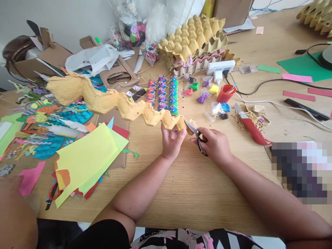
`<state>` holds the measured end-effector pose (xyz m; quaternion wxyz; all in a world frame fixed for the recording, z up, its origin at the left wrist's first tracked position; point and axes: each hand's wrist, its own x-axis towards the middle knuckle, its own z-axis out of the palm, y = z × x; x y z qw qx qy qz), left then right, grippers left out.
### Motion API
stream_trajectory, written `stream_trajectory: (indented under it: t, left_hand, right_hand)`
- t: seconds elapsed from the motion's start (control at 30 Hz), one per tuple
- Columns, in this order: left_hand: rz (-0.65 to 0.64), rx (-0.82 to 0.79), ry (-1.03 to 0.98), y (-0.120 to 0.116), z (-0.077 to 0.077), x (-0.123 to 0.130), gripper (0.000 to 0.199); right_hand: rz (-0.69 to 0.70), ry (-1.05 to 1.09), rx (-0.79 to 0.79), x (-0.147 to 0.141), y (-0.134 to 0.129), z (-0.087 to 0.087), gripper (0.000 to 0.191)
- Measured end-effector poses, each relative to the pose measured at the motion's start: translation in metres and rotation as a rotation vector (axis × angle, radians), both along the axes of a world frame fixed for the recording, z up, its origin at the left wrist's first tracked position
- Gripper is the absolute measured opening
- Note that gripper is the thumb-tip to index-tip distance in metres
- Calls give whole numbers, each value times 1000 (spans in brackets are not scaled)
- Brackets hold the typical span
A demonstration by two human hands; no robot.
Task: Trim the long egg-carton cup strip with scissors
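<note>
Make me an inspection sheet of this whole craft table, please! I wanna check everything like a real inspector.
Surface: wooden table, light brown.
Job's things: yellow egg-carton strip, held up off the table; scissors with blades at its right end.
Left hand: holds the strip from below.
Right hand: holds the scissors by the handles.
Clutter: yellow paper at left; three colourful bumpy rows behind the strip; red cup and red-handled cutter at right.
Cables: black cable and white cable at right.
Surroundings: stacked egg trays at the back; pale wall behind.
</note>
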<state>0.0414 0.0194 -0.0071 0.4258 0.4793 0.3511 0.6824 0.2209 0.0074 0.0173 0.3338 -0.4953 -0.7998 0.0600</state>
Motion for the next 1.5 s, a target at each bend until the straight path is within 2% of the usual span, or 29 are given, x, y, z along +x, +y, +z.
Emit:
stream_trajectory:
  t: [0.13, 0.7, 0.93, 1.13, 1.33, 1.5]
  left_hand:
    - [-8, 25, -1, 1, -2, 0, 72]
    - [-34, -42, -8, 0, -2, 2, 84]
    - [-13, -16, -19, 2, -3, 2, 73]
    - [-22, -39, 10, 0, -1, 3, 72]
    - [-71, -53, 50, -2, -4, 0, 50]
    - [-94, -31, 35, -3, -4, 0, 52]
  right_hand:
    - [4, 6, 8, 0, 0, 0, 45]
    - [-12, 29, -43, 0, 2, -3, 42]
    - [-3, 108, -116, -1, 1, 3, 41]
    - [-5, 98, -88, -1, 3, 1, 36]
    - [-35, 83, -45, 0, 3, -1, 36]
    - [-36, 77, -7, -1, 1, -1, 36]
